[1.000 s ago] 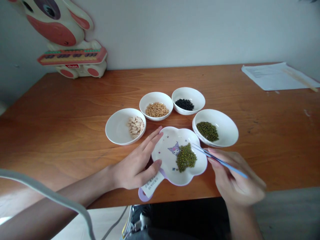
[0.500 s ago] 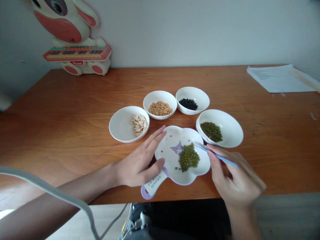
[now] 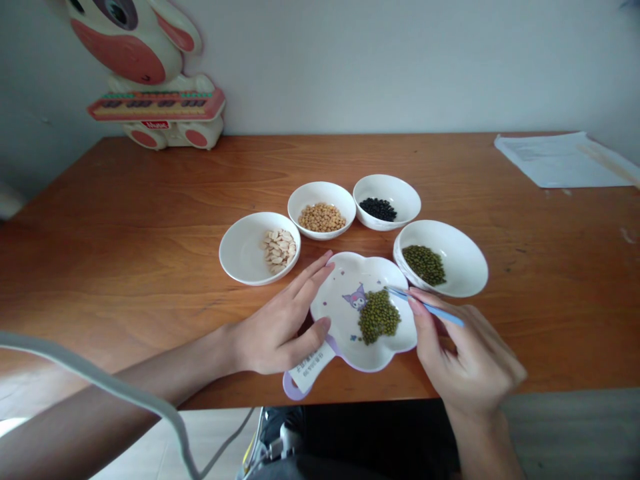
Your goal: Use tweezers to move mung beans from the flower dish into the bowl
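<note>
Head view, blue tweezers [image 3: 436, 311] between right fingers [image 3: 417, 309], tips at green beans [image 3: 379, 317]

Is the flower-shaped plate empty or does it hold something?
Not empty: a pile of green beans lies on the right part of the flower-shaped plate; the rest of it holds nothing.

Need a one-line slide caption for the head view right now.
Left hand steadies a white flower-shaped plate of green beans while the right hand holds thin blue tweezers at the pile.
</note>
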`<state>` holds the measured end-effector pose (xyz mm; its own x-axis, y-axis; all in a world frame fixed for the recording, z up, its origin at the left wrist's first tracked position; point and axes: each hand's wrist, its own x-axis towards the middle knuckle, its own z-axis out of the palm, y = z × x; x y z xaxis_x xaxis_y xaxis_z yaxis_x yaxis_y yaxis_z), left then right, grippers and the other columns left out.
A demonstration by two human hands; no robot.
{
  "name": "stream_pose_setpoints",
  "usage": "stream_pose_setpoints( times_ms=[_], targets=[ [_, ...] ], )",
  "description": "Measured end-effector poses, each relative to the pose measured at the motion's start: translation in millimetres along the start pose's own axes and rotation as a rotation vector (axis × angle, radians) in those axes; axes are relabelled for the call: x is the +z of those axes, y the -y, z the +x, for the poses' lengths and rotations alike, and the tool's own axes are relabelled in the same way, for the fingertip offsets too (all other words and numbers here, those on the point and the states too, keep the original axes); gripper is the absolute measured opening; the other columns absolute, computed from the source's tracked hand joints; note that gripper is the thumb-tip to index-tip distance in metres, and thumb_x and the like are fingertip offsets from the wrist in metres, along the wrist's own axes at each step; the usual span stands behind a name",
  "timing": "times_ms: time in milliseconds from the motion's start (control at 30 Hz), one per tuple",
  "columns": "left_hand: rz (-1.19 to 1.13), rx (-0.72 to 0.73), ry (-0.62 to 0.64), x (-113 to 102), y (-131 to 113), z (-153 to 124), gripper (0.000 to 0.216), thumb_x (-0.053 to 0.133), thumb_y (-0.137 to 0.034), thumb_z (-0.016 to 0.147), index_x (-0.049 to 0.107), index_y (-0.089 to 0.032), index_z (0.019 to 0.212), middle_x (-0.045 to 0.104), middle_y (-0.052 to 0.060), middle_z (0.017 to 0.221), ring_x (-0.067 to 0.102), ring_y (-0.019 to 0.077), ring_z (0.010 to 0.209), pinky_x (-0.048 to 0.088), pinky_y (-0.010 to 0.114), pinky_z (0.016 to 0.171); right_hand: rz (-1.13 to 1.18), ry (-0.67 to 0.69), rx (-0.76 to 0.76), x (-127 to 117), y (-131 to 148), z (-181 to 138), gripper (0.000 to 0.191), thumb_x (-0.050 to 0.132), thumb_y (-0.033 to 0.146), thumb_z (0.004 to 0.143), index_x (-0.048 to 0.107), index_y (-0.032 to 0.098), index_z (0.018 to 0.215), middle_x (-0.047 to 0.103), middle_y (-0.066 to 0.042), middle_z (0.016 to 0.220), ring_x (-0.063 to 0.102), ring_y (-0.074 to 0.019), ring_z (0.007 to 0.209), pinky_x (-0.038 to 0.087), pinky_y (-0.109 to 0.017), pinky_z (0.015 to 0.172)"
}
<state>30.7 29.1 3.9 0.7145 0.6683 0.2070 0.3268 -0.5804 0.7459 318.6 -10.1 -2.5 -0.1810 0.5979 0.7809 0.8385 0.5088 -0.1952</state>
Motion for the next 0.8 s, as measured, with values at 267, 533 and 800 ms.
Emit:
stream_pose_setpoints(
  times_ms=[267,533,800],
  targets=[
    [-0.004,-0.004,0.002,-0.2,0.8,-0.9,0.085,0.053,-0.023,0.11,0.003,-0.026,0.178,0.006,0.019,0.188,0.01,0.0374,0.176,0.026,0.065,0.141,0.007,0.005,0.028,-0.4,0.4,-0.3,0.043,0.082,0.003,0.091,0.076,0.025,0.127,0.087,-0.001,0.102,0.079,-0.0166,0.074,0.063,-0.03,0.076],
    [0.002,-0.016,0.007,0.6,0.4,-1.9,0.085,0.052,-0.022,0.11,0.002,-0.026,0.179,0.007,0.017,0.188,0.01,0.037,0.176,0.026,0.067,0.14,0.013,-0.025,0.027,-1.1,0.1,-0.3,0.035,0.083,0.002,0.091,0.077,0.022,0.119,0.087,-0.001,0.098,0.079,-0.0147,0.074,0.062,-0.028,0.074],
    [0.017,-0.081,0.009,0.8,-3.7,-5.5,0.085,0.05,-0.021,0.111,0.001,-0.03,0.179,0.003,0.013,0.189,0.013,0.0379,0.176,0.031,0.067,0.138,-0.055,-0.393,0.276,-3.5,-10.3,-21.2,0.019,0.079,0.01,0.094,0.084,0.021,0.108,0.085,-0.004,0.09,0.077,-0.0183,0.069,0.058,-0.03,0.065]
  ],
)
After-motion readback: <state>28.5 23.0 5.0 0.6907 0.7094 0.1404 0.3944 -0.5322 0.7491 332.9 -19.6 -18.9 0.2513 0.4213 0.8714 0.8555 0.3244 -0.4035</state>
